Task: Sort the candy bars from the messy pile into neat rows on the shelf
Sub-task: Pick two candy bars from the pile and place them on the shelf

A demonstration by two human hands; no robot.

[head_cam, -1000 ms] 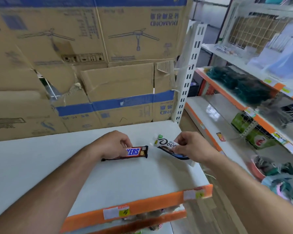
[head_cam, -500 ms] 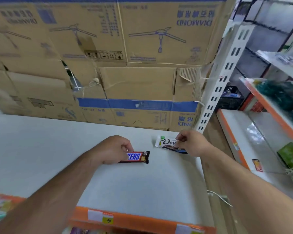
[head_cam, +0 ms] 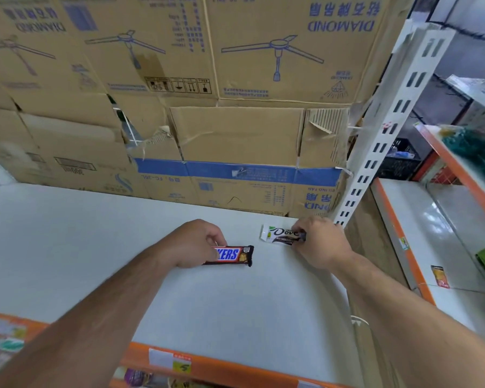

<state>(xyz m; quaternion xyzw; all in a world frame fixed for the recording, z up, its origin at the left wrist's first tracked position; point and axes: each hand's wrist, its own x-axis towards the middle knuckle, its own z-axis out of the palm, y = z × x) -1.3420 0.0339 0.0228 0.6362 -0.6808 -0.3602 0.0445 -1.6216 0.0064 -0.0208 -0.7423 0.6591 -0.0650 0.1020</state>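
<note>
Left hand [head_cam: 192, 243]: fingers curl round the brown Snickers bar [head_cam: 231, 255], flat on the white metal shelf [head_cam: 67, 247].
Right hand [head_cam: 318, 242]: fingertips pinch the white Dove bar [head_cam: 279, 235], near the back corner.
Risk: the two bars sit apart and uneven, so the row might look crooked.
</note>
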